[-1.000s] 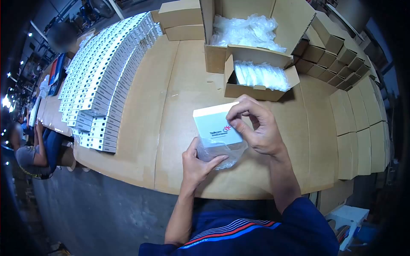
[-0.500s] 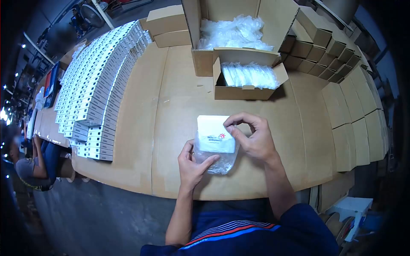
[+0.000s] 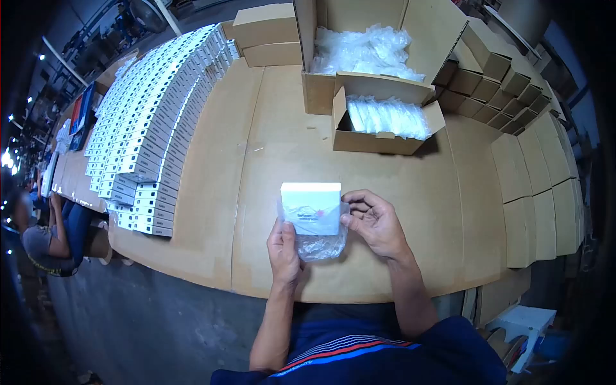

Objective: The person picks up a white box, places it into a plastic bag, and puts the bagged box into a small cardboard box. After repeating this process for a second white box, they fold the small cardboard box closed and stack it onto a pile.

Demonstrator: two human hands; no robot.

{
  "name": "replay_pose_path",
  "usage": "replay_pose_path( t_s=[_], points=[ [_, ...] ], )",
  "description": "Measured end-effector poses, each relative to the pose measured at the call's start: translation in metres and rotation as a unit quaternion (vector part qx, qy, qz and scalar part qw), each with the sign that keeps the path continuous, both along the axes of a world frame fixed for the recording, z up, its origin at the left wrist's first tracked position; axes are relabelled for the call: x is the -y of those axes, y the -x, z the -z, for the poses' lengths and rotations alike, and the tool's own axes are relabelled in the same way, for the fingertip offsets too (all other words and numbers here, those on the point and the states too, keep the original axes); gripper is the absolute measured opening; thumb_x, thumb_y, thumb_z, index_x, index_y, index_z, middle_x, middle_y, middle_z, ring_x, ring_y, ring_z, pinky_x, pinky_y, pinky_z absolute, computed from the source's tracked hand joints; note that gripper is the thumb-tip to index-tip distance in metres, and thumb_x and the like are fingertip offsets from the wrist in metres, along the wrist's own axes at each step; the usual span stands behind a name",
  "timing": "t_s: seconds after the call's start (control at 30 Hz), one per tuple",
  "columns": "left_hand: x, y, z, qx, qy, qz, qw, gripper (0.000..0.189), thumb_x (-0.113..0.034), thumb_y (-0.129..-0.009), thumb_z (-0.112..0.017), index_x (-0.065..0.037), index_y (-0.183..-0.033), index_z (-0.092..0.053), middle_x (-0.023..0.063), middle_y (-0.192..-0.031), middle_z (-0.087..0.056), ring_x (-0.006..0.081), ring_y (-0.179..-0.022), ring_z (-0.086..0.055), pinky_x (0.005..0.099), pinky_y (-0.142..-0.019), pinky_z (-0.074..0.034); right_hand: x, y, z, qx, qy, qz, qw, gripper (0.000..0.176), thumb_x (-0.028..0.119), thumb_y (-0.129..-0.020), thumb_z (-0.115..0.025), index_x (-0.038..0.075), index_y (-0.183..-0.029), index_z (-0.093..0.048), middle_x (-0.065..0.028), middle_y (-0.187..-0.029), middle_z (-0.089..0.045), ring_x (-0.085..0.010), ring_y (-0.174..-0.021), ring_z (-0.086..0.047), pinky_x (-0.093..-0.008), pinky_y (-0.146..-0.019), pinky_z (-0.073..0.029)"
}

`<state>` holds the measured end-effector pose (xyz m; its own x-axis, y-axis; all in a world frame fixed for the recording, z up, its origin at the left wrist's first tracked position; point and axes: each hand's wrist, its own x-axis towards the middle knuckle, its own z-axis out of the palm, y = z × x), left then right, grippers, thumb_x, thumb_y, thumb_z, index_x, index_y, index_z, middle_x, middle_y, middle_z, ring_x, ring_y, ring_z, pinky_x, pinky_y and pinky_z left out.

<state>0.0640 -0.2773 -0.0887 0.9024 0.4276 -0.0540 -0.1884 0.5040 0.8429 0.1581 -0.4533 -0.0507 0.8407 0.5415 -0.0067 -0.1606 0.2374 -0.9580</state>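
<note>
A small flat white box [image 3: 312, 194] with a printed logo sits partly inside a clear bubble-wrap bag [image 3: 321, 248], its upper end bare above the plastic. My left hand [image 3: 283, 251] grips the bagged box at its left side, thumb lying over the front. At the right side, my right hand [image 3: 377, 226] pinches the bag's edge near its mouth between thumb and fingers. Both hands are above the cardboard-covered table, close to its front edge.
Beyond my hands stands a small open carton [image 3: 375, 142] with a row of wrapped packs [image 3: 388, 117]. Behind it, a large carton [image 3: 317, 93] holds bubble bags [image 3: 362, 51]. White boxes [image 3: 151, 131] are stacked left, brown cartons [image 3: 532, 186] right. A person [image 3: 48, 240] sits far left.
The white box has gone deeper into the bag. My right hand has moved from the box's top corner down to the bag's right edge, and my left thumb has shifted up the left side.
</note>
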Motion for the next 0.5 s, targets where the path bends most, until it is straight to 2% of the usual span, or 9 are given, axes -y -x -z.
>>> replay_pose_path(
  t_s=[0.1,0.2,0.27,0.33,0.43,0.5],
  points=[
    [-0.011,0.001,0.016,0.008,-0.052,0.006,0.999,0.045,-0.035,-0.112,-0.047,0.003,-0.135,-0.056,0.0095,-0.125,-0.067,0.0157,-0.110,-0.066,0.0323,-0.095,-0.054,-0.005,0.001,-0.004,0.015,-0.008,0.035,0.999,0.026,-0.005,-0.094,-0.071,-0.005,-0.119,-0.063,-0.0075,-0.109,-0.070,-0.0122,-0.101,-0.067,-0.0275,-0.093,-0.055],
    [-0.025,0.007,0.015,0.006,-0.094,0.041,0.995,0.050,-0.032,-0.113,-0.043,0.009,-0.140,-0.055,0.0160,-0.130,-0.067,0.0207,-0.121,-0.061,0.0379,-0.108,-0.046,-0.001,-0.001,-0.003,0.016,0.026,0.031,0.999,0.016,-0.005,-0.096,-0.069,-0.006,-0.111,-0.066,-0.0129,-0.109,-0.073,-0.0139,-0.101,-0.069,-0.0295,-0.094,-0.056],
    [-0.022,0.004,-0.006,-0.001,-0.160,0.031,0.987,0.052,-0.032,-0.114,-0.041,0.009,-0.144,-0.052,0.0190,-0.133,-0.065,0.0232,-0.125,-0.060,0.0385,-0.111,-0.045,-0.005,-0.002,-0.006,0.058,0.005,0.059,0.997,0.011,-0.005,-0.097,-0.068,-0.005,-0.108,-0.067,-0.0177,-0.114,-0.073,-0.0162,-0.104,-0.069,-0.0305,-0.096,-0.056],
    [-0.018,-0.001,-0.015,0.050,-0.188,0.034,0.980,0.055,-0.032,-0.114,-0.039,0.010,-0.148,-0.048,0.0229,-0.137,-0.064,0.0272,-0.131,-0.057,0.0397,-0.115,-0.042,-0.006,0.000,-0.010,0.083,-0.023,0.079,0.993,0.008,-0.004,-0.097,-0.066,-0.005,-0.105,-0.069,-0.0242,-0.122,-0.071,-0.0212,-0.110,-0.070,-0.0324,-0.099,-0.055],
    [-0.014,0.001,-0.018,0.011,-0.176,0.028,0.984,0.055,-0.033,-0.114,-0.039,0.009,-0.149,-0.047,0.0215,-0.138,-0.063,0.0266,-0.129,-0.058,0.0399,-0.114,-0.042,-0.003,0.000,-0.009,0.083,-0.065,0.066,0.992,0.007,-0.003,-0.098,-0.066,-0.004,-0.104,-0.068,-0.0246,-0.120,-0.072,-0.0241,-0.111,-0.070,-0.0341,-0.102,-0.054],
    [-0.011,0.000,-0.011,-0.003,-0.153,0.012,0.988,0.055,-0.034,-0.114,-0.039,0.007,-0.151,-0.045,0.0200,-0.137,-0.063,0.0262,-0.128,-0.059,0.0394,-0.112,-0.044,-0.003,-0.003,0.002,0.082,-0.095,0.052,0.991,0.015,-0.002,-0.096,-0.069,-0.003,-0.111,-0.067,-0.0247,-0.126,-0.069,-0.0249,-0.116,-0.068,-0.0351,-0.104,-0.053]
  ],
)
